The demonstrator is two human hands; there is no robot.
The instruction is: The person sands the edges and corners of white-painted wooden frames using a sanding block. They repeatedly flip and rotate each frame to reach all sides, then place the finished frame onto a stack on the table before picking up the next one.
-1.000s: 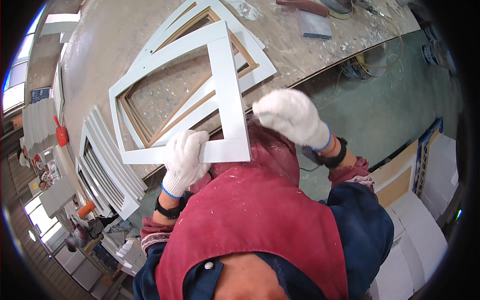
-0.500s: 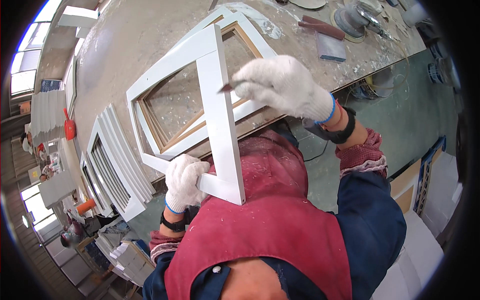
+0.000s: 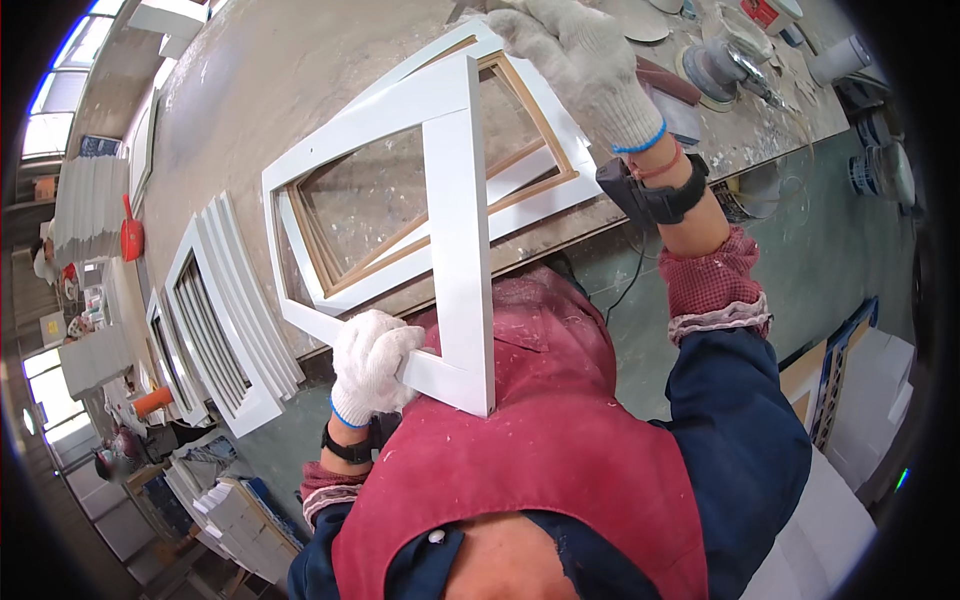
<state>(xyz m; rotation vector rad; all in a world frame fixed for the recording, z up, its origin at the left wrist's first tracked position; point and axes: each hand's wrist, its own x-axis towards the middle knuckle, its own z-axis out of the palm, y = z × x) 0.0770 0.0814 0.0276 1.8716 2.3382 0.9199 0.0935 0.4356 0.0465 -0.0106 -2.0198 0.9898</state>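
My left hand (image 3: 372,366), in a white knit glove with a blue cuff, is closed around the near bar of a white door-like frame (image 3: 452,190). The frame is tilted up, its near corner against my red apron (image 3: 520,450). Stretched out over the far side of the workbench is my right hand (image 3: 585,70), gloved the same way. Motion smears its fingers, so I cannot make out what they hold. Beneath the held frame, more white frames (image 3: 530,215) with brown inner edges lie on the bench.
Several louvred white panels (image 3: 235,320) lean together at the left. A red brush-like tool (image 3: 131,235) is near them. At the far right of the bench (image 3: 330,60) are a round sander (image 3: 712,75), a brownish-red block (image 3: 668,82) and tubs (image 3: 838,60). Cables hang below its edge.
My right hand has moved up and away from the held frame, over the bench. The reddish-brown piece that was in its fingers no longer shows. My left hand keeps its grip.
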